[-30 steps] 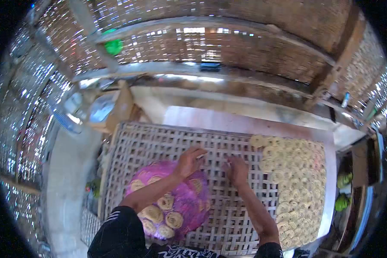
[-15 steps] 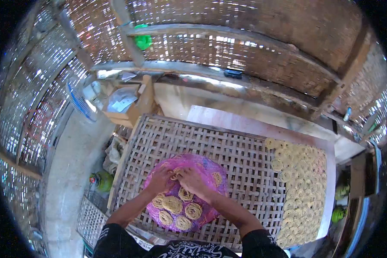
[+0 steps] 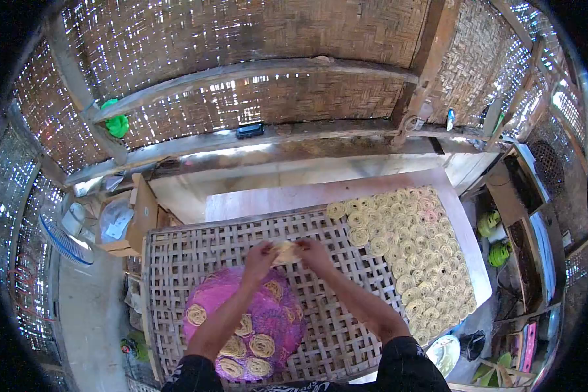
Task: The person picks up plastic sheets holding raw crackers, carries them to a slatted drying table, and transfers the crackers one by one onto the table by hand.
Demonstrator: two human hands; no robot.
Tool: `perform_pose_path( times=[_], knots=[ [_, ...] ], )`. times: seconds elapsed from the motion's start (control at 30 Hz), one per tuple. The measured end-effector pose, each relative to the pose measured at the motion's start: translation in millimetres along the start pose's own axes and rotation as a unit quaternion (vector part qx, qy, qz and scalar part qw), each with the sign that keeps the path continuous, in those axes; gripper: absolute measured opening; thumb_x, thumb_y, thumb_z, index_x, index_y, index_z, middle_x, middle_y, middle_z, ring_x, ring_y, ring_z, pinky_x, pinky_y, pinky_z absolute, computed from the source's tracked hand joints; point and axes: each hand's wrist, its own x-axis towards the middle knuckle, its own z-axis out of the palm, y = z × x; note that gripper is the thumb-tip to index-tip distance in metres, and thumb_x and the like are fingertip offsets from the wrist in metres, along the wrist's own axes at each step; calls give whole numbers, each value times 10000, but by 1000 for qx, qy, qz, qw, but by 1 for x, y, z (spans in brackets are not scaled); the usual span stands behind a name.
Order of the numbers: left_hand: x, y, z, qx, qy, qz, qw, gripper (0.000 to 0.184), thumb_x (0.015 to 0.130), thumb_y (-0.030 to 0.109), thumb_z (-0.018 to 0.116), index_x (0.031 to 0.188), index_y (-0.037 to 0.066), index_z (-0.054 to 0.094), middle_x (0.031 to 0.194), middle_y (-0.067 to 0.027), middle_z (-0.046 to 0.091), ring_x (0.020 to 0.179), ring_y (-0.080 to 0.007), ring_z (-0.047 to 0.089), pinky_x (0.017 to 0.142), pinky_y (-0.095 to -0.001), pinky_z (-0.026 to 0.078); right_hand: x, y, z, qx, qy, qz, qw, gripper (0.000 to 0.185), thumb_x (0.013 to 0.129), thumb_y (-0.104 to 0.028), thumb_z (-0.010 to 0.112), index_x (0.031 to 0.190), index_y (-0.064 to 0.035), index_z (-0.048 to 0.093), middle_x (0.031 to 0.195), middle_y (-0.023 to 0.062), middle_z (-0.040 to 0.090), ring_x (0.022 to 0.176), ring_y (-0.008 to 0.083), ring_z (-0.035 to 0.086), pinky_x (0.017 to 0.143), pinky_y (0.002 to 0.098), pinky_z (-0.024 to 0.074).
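Between my two hands, above the woven bamboo rack (image 3: 196, 248), is a pale coiled noodle nest (image 3: 285, 253). My left hand (image 3: 260, 256) grips its left edge and my right hand (image 3: 312, 255) its right edge. Below my left forearm lies a round pink-purple mesh piece (image 3: 209, 287) with several loose noodle nests (image 3: 261, 346) on it. On the right part of the rack, many noodle nests (image 3: 418, 242) sit close together in rows.
Behind the rack is a pale board (image 3: 255, 202) along a low wall. At the left stand a cardboard box (image 3: 144, 209) and a blue fan (image 3: 65, 242). Green gas cylinders (image 3: 489, 223) are at the right, with a white basin (image 3: 444, 353) near the front.
My hands have lifted a noodle nest off the pink mesh and moved right with it, over the bare slats. The view has turned to the right.
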Motion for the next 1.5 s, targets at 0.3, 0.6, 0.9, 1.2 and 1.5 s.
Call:
perform_pose_path(
  times=[0.3, 0.6, 0.9, 1.2, 1.5],
  knots=[
    [120, -9, 201, 90, -14, -16, 996, 300, 809, 221, 679, 989, -19, 662, 818, -127, 699, 751, -273, 684, 666, -406, 532, 70, 75, -144, -218, 240, -113, 939, 291, 819, -235, 693, 1017, -24, 660, 855, 154, 668, 775, 303, 654, 685, 404, 521],
    [80, 10, 137, 128, 11, -9, 992, 453, 814, 267, 706, 1213, 75, 608, 1042, -139, 642, 938, -309, 631, 806, -435, 499, 30, 40, -130, -303, 286, -131, 900, 304, 850, -269, 681, 1095, -109, 600, 905, 109, 597, 798, 283, 632, 667, 423, 509],
    [-179, -26, -106, 390, 40, 194, 899, 323, 782, 119, 685, 1101, 86, 649, 1067, -120, 615, 1036, -310, 573, 899, -439, 456, -131, 19, 69, -335, -124, -370, 857, 292, 838, -317, 679, 1055, -123, 673, 1022, 86, 638, 950, 285, 600, 799, 428, 493],
    [-229, -61, -119, 408, -20, 200, 891, 420, 756, 115, 669, 1173, 132, 627, 1127, -125, 577, 1029, -355, 556, 874, -459, 473, -139, -7, 153, -417, -247, -471, 737, 239, 778, -199, 661, 984, -84, 627, 1050, 78, 587, 1061, 273, 527, 913, 399, 401],
    [-190, -82, -111, 209, 26, 177, 961, 313, 784, 127, 681, 1088, 52, 655, 1010, -154, 613, 969, -326, 585, 853, -417, 472, -105, 7, 147, -115, -195, -122, 966, 216, 828, -209, 650, 960, -38, 642, 916, 87, 620, 832, 206, 599, 732, 343, 481]
  ],
)
